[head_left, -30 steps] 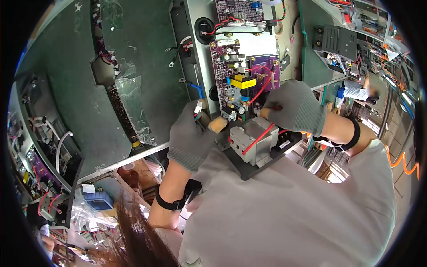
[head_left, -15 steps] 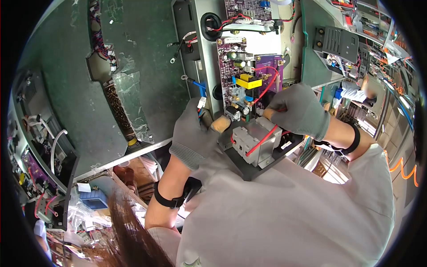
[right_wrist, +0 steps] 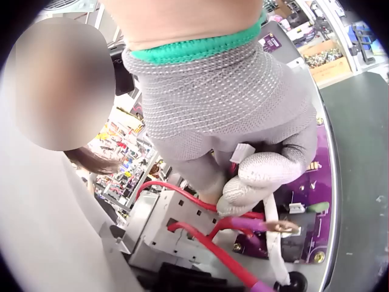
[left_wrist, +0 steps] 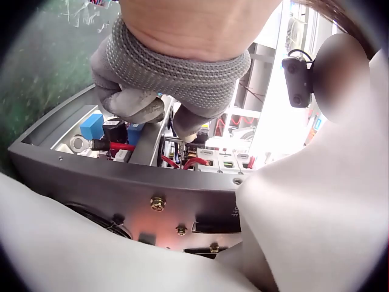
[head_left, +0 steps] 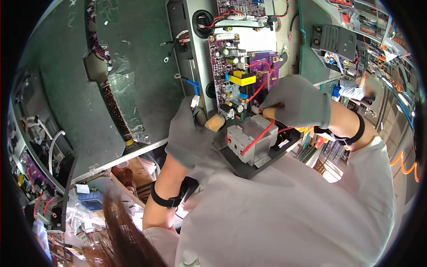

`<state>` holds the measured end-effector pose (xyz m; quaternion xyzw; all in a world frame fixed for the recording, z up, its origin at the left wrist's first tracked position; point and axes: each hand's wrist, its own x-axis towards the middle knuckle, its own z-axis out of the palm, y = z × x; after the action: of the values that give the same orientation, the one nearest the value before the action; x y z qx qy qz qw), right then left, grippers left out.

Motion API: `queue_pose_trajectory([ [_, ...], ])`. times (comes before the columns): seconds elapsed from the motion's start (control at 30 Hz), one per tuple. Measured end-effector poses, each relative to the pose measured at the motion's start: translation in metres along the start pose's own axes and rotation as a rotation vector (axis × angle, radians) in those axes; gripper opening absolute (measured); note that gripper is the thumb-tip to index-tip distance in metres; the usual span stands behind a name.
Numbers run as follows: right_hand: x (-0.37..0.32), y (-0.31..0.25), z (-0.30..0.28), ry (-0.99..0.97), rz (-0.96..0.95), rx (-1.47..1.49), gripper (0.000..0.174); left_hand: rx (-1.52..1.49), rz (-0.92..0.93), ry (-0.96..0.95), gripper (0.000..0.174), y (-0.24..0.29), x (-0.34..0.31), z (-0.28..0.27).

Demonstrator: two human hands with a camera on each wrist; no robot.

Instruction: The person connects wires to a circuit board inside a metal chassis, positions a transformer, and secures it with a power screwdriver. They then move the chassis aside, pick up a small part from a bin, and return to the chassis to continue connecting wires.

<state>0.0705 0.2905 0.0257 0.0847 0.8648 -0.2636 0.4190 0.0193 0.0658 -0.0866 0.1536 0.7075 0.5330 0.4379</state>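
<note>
In a grey glove, the left hand (head_left: 189, 133) (left_wrist: 173, 91) has curled fingers around thin wires with a white connector (head_left: 195, 101), left of the circuit board (head_left: 224, 66). Its bare thumb tip is beside the board's lower end. The gloved right hand (head_left: 298, 101) (right_wrist: 231, 128) pinches a red wire (right_wrist: 203, 204) above the grey block (head_left: 249, 138) (right_wrist: 176, 225). A small white connector (right_wrist: 243, 152) sticks out between its fingers in the right wrist view. What the left fingertips touch is partly hidden.
The metal chassis (head_left: 202, 66) (left_wrist: 146, 176) lies on a green work surface (head_left: 147, 66). Lugged cables (head_left: 168, 53) hang at its left side. More units stand at the far left and upper right (head_left: 333, 42). A person sits in the background at right.
The head view has shifted slightly. The right hand's fingers have moved a little and extend further over the grey block. The left hand keeps its grip on the wires.
</note>
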Motion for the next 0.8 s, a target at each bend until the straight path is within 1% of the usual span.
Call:
queue_pose_trajectory([
  [0.03, 0.003, -0.004, -0.002, 0.001, 0.000, 0.000, 0.019, 0.010, 0.022, 0.010, 0.054, 0.000, 0.000, -0.001],
  [0.07, 0.007, -0.010, -0.004, -0.058, 0.040, -0.144, 0.019, 0.012, 0.023, 0.010, 0.054, 0.001, 0.000, -0.001],
  [0.1, 0.010, -0.016, -0.006, -0.118, 0.080, -0.288, 0.018, 0.008, -0.019, -0.018, 0.054, 0.002, 0.000, -0.003],
  [0.13, 0.011, -0.021, -0.007, -0.116, 0.078, -0.290, 0.018, 0.004, -0.062, -0.043, 0.054, 0.004, -0.001, -0.003],
  [0.2, 0.012, -0.030, -0.008, -0.211, 0.197, -0.447, 0.017, -0.003, -0.063, -0.032, 0.053, 0.001, -0.001, -0.002],
  [0.23, 0.011, -0.031, -0.009, -0.210, 0.198, -0.449, 0.017, -0.010, -0.063, -0.027, 0.052, 0.000, -0.001, -0.002],
  [0.3, 0.011, -0.031, -0.011, -0.088, 0.229, -0.538, 0.015, -0.005, -0.029, -0.012, 0.052, -0.002, -0.001, -0.001],
  [0.33, 0.011, -0.028, -0.009, -0.087, 0.231, -0.542, 0.015, 0.002, 0.001, 0.003, 0.052, -0.002, -0.001, 0.000],
  [0.4, 0.014, -0.020, -0.005, 0.009, 0.202, -0.567, 0.017, -0.015, 0.003, -0.001, 0.052, 0.000, 0.000, -0.001],
  [0.47, 0.018, -0.019, -0.004, -0.016, 0.241, -0.569, 0.018, -0.028, 0.003, -0.005, 0.052, 0.000, 0.000, -0.001],
  [0.53, 0.020, -0.017, -0.003, -0.042, 0.280, -0.570, 0.018, -0.043, 0.015, -0.017, 0.043, -0.003, 0.000, 0.000],
  [0.6, 0.018, -0.012, 0.001, 0.014, 0.223, -0.544, 0.019, -0.057, 0.027, -0.008, 0.043, -0.010, 0.000, 0.004],
  [0.73, 0.016, -0.008, 0.004, 0.050, 0.195, -0.505, 0.019, -0.104, 0.025, -0.006, 0.042, -0.007, -0.001, 0.006],
  [0.8, 0.013, -0.006, 0.005, 0.087, 0.116, -0.440, 0.016, -0.108, 0.050, 0.012, 0.042, -0.008, -0.001, 0.006],
])
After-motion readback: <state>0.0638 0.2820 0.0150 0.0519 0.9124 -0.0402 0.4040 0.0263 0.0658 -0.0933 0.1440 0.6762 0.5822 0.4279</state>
